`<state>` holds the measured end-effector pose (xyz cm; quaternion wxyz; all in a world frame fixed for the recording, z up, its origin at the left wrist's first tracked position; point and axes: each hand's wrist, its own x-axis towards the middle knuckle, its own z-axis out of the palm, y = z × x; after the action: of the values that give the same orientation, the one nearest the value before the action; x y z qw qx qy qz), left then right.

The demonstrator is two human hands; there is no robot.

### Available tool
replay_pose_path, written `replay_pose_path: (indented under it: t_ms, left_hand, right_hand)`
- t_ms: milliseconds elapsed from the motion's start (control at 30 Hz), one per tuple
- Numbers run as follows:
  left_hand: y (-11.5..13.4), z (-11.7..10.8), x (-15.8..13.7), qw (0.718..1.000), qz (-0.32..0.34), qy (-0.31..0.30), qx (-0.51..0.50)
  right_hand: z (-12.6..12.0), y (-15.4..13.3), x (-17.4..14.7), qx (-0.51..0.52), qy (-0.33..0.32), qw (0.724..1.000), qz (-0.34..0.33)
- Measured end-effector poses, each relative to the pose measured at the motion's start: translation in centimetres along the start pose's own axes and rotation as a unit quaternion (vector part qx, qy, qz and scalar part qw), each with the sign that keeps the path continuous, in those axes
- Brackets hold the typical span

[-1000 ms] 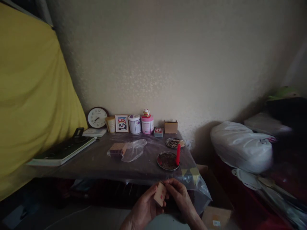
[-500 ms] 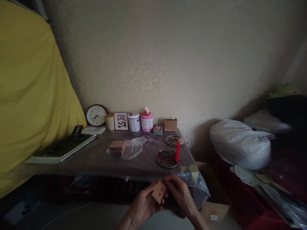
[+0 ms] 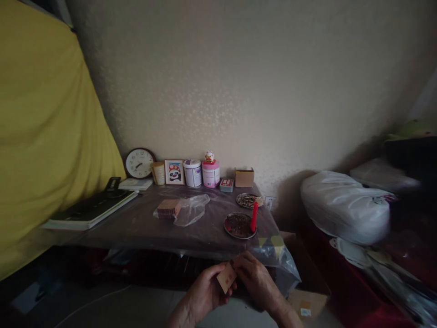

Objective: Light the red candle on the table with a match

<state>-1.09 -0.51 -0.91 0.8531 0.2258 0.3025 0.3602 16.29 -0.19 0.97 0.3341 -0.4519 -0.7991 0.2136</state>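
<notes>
My left hand (image 3: 206,291) is wrapped round a small tan matchbox (image 3: 226,277) with red print on its face, held tilted in front of the table's near edge. At the box's upper right end, the fingers of my right hand (image 3: 254,278) are pinched together against it. What those fingertips hold, if anything, is hidden. Beyond the hands, a red candle (image 3: 254,217) stands upright on a round metal plate (image 3: 235,236) with dark residue. Farther back lies a second plate (image 3: 244,206) with thin sticks on it.
A stack of tan boxes (image 3: 169,208) lies beside clear plastic wrap (image 3: 193,210). Along the wall are a clock (image 3: 139,163), a framed panda picture (image 3: 175,172), two tins (image 3: 193,174) and a small cardboard box (image 3: 244,178). White bags (image 3: 344,207) sit at right.
My right hand has turned and its fingers have closed in over the end of the matchbox. The matchbox stays in my left hand. The view has shifted slightly.
</notes>
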Motion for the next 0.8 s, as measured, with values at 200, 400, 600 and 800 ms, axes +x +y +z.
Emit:
replay_pose_path:
  t_ms: [200,400,600,800]
  left_hand:
    - [0.02,0.04,-0.05,1.0,-0.003,0.0,0.018]
    - [-0.16,-0.21,-0.04,1.0,0.003,-0.004,0.024]
    - [-0.13,-0.33,0.05,1.0,0.005,-0.007,0.018]
    - [0.5,-0.07,-0.45,0.998,0.055,-0.031,-0.005]
  right_hand:
    - [-0.13,0.16,-0.06,-0.022,-0.01,1.0,-0.015]
    - [-0.01,0.22,-0.17,-0.05,-0.023,0.998,-0.039]
    - [0.38,0.72,-0.31,-0.067,-0.009,0.997,-0.03]
    - [-0.47,0.74,-0.08,-0.063,0.061,0.995,0.042]
